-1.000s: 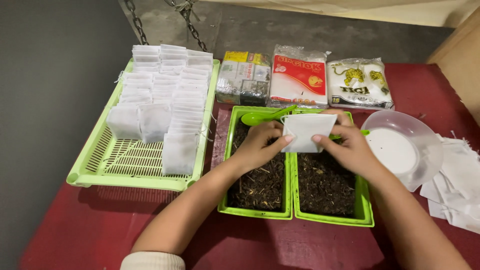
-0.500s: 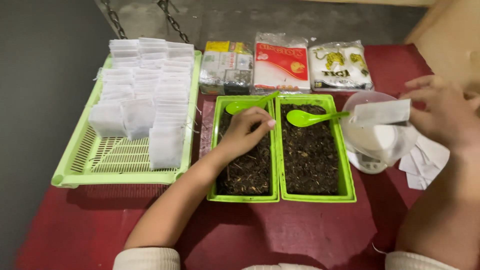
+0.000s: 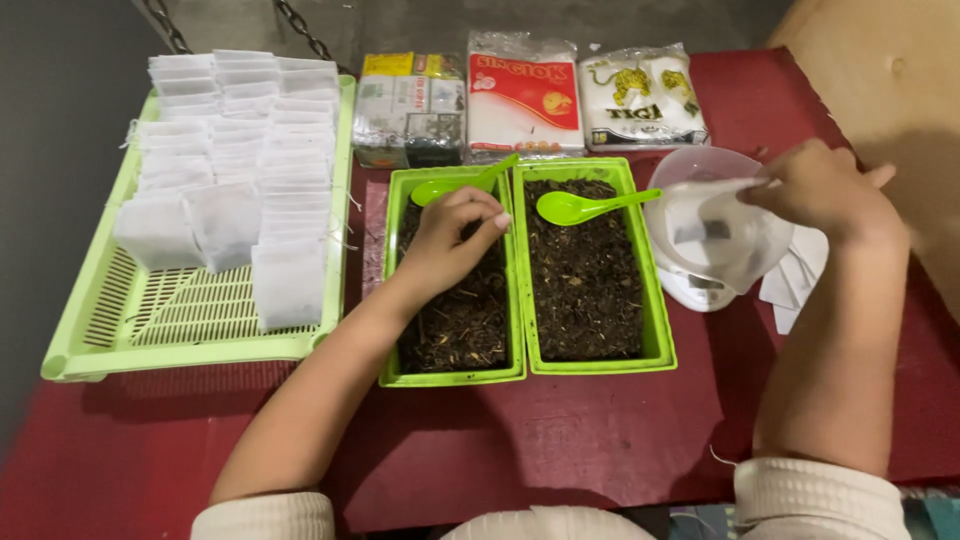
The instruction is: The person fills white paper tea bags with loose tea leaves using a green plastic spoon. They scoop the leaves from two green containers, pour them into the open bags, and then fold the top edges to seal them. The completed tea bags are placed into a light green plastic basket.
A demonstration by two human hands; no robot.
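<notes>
Filling looks well under way: light-green slatted plastic basket (image 3: 130, 310) at 9 o'clock already carries many stacked rows of small white paper sachets (image 3: 240, 150), packed toward its far end, near end bare. Right hand (image 3: 825, 190) at 3 o'clock is pinched shut on one white paper sachet (image 3: 700, 215), holding it over the clear plastic bowl (image 3: 735, 265) that sits on a white base (image 3: 690, 290), likely a scale; can't tell if the sachet touches the bowl or how much is in it. Left hand (image 3: 450, 235) is at centre, fingers curled together down in the dark loose leaf of the left green rectangular plastic tray (image 3: 455, 375), next to a green plastic spoon (image 3: 460, 185) lying at the tray's 12 o'clock end; whether it actually grips any leaf is hidden. Right green rectangular plastic tray (image 3: 600, 362) touches the left one, also full of dark leaf, second green plastic spoon (image 3: 585, 205) resting across its far end, nobody holding it. Both trays still loaded, so plenty of leaf left to bag. Loose white papers (image 3: 795, 285) lie at 3 o'clock past the bowl, partly hidden by the forearm, probably unfilled stock. Three sealed printed packets (image 3: 525, 95) in a row at 12 o'clock, unopened as far as I can see. Everything sits on a dark red tabletop (image 3: 600, 450).
</notes>
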